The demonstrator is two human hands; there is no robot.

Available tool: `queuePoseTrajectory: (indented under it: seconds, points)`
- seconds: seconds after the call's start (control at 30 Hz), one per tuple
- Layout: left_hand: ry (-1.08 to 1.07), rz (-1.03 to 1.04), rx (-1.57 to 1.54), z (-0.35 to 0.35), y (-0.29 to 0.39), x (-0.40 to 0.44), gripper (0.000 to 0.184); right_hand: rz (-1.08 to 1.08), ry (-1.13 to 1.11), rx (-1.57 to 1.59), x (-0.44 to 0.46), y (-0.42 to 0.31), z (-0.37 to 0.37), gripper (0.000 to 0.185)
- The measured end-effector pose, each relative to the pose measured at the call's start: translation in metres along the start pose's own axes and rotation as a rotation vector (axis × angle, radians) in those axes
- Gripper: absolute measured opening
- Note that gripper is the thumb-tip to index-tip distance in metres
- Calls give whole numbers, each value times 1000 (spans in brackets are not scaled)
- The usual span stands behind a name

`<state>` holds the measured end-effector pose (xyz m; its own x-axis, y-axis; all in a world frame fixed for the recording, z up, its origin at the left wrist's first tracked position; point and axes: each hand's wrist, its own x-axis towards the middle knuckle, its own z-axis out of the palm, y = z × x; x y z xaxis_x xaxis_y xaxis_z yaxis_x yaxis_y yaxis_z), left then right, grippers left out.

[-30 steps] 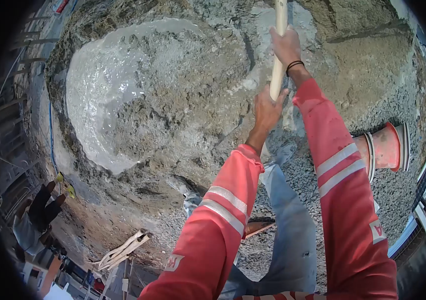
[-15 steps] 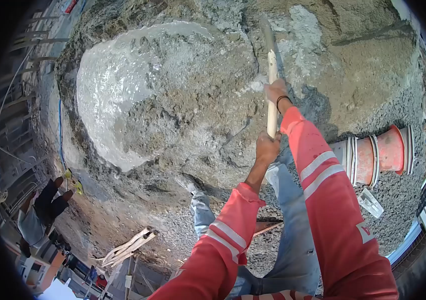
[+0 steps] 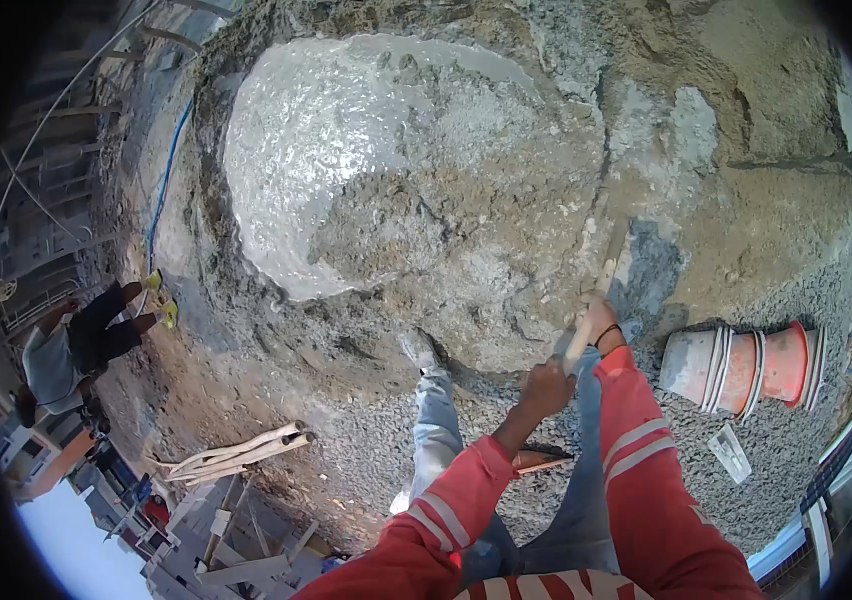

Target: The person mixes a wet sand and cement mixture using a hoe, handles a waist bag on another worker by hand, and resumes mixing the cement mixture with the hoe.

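Both my hands are closed around a pale wooden handle [image 3: 578,343] just in front of my legs. My left hand [image 3: 548,388] grips its near end, and my right hand [image 3: 599,318], with a dark band at the wrist, holds it farther along. The handle points away over the sandy pile; its far end is blurred, and I cannot make out a tool head. Beyond and to the left, wet grey mix [image 3: 296,150] pools against the crumbly, drier material [image 3: 506,200]. A dark damp patch [image 3: 651,265] lies right of the handle.
Stacked buckets [image 3: 736,370] lie on their side on gravel at the right, with a clear plastic piece [image 3: 729,453] below them. Wooden poles [image 3: 236,452] lie at lower left. A person [image 3: 71,350] is at the far left, near a blue hose [image 3: 166,175].
Both hands have drawn the handle back toward my body, and it has tilted. The view has shifted, so the pile, buckets and other person appear farther right.
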<state>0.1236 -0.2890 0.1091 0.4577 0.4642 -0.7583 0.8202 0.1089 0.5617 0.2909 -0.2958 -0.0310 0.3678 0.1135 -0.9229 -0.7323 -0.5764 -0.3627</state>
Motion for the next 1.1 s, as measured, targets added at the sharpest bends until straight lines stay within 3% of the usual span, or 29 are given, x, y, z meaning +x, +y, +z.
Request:
queuePoseTrajectory:
  seconds: [0.1, 0.17, 0.27, 0.33, 0.4, 0.47, 0.53, 0.6, 0.7, 0.73, 0.8, 0.87, 0.93, 1.07, 1.1]
  points:
    - [-101, 66, -39, -75, 48, 19, 37, 144, -314, 248, 22, -49, 0, 17]
    - [-129, 133, -50, -116, 45, 19, 35, 189, -119, 409, -17, -86, 32, 21]
    - [-63, 141, -92, -169, 10, -1, 31, 266, -60, 407, -70, -101, 83, 22]
    - [-235, 132, -109, -223, -18, -38, 29, 169, -203, 281, -34, -70, 76, 22]
    - [-144, 296, -64, -247, -78, -73, 28, 2, -67, 247, -86, -36, 126, 22]
    - [-153, 282, 26, -313, -126, -126, 32, 204, -293, 486, -83, 14, 154, 22]
    - [-40, 395, 99, -341, -218, -150, 36, -86, 14, 273, -222, 47, 276, 25]
    - [-15, 297, 173, -369, -285, -178, 36, 191, -380, 545, -206, 108, 292, 30]
    - [60, 195, 238, -396, -338, -215, 36, 133, -365, 438, -244, 135, 331, 24]
    - [91, 188, 242, -395, -343, -228, 36, 70, -368, 378, -269, 128, 339, 26]
    - [128, 188, 171, -390, -334, -249, 38, 83, -160, 327, -272, 122, 336, 31]
    - [152, 229, -3, -387, -291, -279, 44, -229, -147, 171, -274, 107, 322, 37]
    - [192, 340, -229, -377, -242, -306, 46, -159, 89, 22, -369, 42, 327, 28]
    - [330, 372, -462, -342, -175, -330, 49, -270, 23, -209, -418, -17, 253, 27]
    - [430, 238, -447, -327, -173, -326, 49, -300, 5, -262, -429, -27, 234, 27]
